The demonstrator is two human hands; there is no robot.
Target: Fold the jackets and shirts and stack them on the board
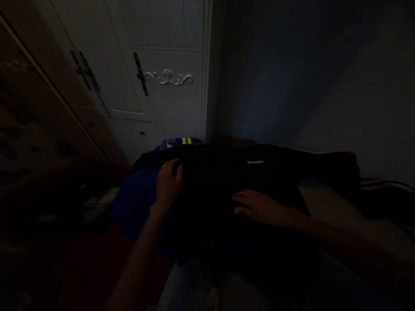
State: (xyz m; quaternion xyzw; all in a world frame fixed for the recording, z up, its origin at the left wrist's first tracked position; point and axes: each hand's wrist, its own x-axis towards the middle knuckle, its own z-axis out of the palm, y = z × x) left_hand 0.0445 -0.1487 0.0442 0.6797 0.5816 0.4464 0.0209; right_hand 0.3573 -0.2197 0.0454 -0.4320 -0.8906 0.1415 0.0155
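Observation:
A black jacket [210, 194] lies spread in front of me with its sleeves stretched to both sides; small white letters [255, 162] mark its chest. On its left part, near the base of the sleeve, rests my left hand [169, 179], thumb apart from the fingers and a ring on one finger. My right hand [257, 206] lies flat across the middle of the jacket, fingers stretched out to the left. Neither hand visibly grips the cloth. Darkness hides the jacket's folds and lower edge.
Blue clothing [134, 198] with a yellow-green stripe lies under the jacket's left side. Behind stands a white wardrobe [171, 116] with dark handles, beside a plain wall [275, 86]. Striped dark fabric [385, 185] lies at the right. The red floor [74, 263] shows at lower left.

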